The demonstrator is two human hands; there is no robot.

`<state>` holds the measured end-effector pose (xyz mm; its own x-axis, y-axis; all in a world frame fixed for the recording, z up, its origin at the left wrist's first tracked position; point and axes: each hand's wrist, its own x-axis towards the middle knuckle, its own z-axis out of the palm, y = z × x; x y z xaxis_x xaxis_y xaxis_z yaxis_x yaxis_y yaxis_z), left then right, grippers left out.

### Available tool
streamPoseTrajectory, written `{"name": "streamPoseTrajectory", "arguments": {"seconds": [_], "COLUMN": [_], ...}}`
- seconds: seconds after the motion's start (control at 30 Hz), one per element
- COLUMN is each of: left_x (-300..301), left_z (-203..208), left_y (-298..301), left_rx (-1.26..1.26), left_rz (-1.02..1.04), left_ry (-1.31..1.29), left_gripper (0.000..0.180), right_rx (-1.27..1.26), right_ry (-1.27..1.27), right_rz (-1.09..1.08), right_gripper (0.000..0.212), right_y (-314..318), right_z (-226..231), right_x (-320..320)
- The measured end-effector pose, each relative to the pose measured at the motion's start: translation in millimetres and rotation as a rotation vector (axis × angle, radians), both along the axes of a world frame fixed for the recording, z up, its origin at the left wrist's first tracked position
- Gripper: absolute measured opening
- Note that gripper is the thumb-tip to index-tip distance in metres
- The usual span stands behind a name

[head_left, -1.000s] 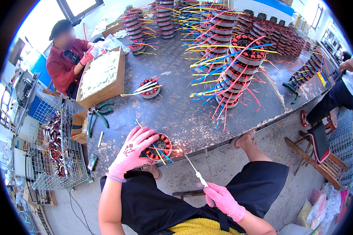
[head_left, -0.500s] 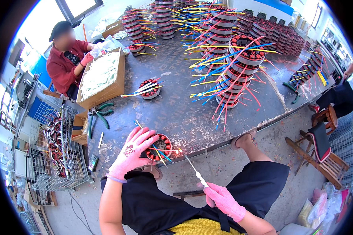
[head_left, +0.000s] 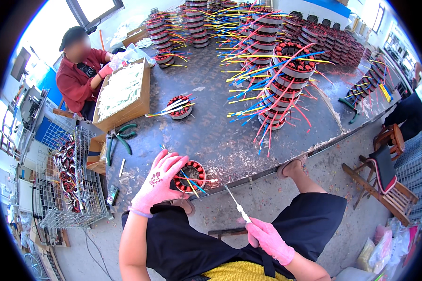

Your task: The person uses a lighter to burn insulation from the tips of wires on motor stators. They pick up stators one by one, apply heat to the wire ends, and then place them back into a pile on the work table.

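Near the table's front edge lies a motor stator, a ring with red windings and red, blue and yellow leads. My left hand, in a pink glove, grips its left side, fingers over the far rim. A red lead points right from the ring and ends in a pale tip. My right hand, also gloved in pink, is closed around the white handle of a long-necked lighter. The lighter's thin metal tip is a little right of the lead's end, apart from it, and no flame shows there.
Another stator with white-sleeved leads lies farther back. Tall stator stacks with wires sticking out stand behind. Green-handled pliers and a carton of white pieces are at left, beside a seated co-worker. A wire basket stands left.
The flame seen at the red lead's end is gone. My right hand has drawn the lighter slightly right and down, away from the lead. The left hand keeps its hold.
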<state>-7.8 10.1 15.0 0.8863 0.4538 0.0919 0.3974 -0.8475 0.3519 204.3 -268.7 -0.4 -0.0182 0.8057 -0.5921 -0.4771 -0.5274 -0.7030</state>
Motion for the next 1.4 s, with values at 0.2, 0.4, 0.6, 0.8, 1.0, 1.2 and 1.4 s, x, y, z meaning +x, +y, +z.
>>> {"name": "streamPoseTrajectory", "arguments": {"seconds": [0.2, 0.4, 0.6, 0.8, 1.0, 1.2, 1.4], "left_x": [7, -1, 11, 17, 22, 23, 22], "left_z": [-5, -4, 52, 78, 90, 86, 86], "left_y": [-2, -2, -24, -38, -49, -50, -58], "left_rx": [0.070, -0.083, -0.519, -0.596, -0.634, -0.741, -0.913], "left_rz": [-0.055, -0.096, -0.101, -0.167, -0.185, -0.184, -0.174], "left_ry": [-0.002, -0.121, -0.208, -0.306, -0.340, -0.363, -0.383], "left_gripper": [0.102, 0.105, 0.115, 0.109, 0.108, 0.114, 0.117], "right_rx": [0.061, 0.092, 0.113, 0.199, 0.190, 0.167, 0.165], "right_ry": [-0.063, -0.114, -0.194, -0.224, -0.151, -0.180, -0.210], "right_rz": [-0.050, -0.120, -0.183, -0.183, -0.196, -0.185, -0.187], "right_gripper": [0.042, 0.040, 0.039, 0.043, 0.043, 0.042, 0.043], "right_y": [-12, -33, -45, -49, -54, -53, -54], "right_z": [5, 22, 25, 17, 4, 14, 22], "right_x": [3, 8, 16, 16, 16, 18, 17]}}
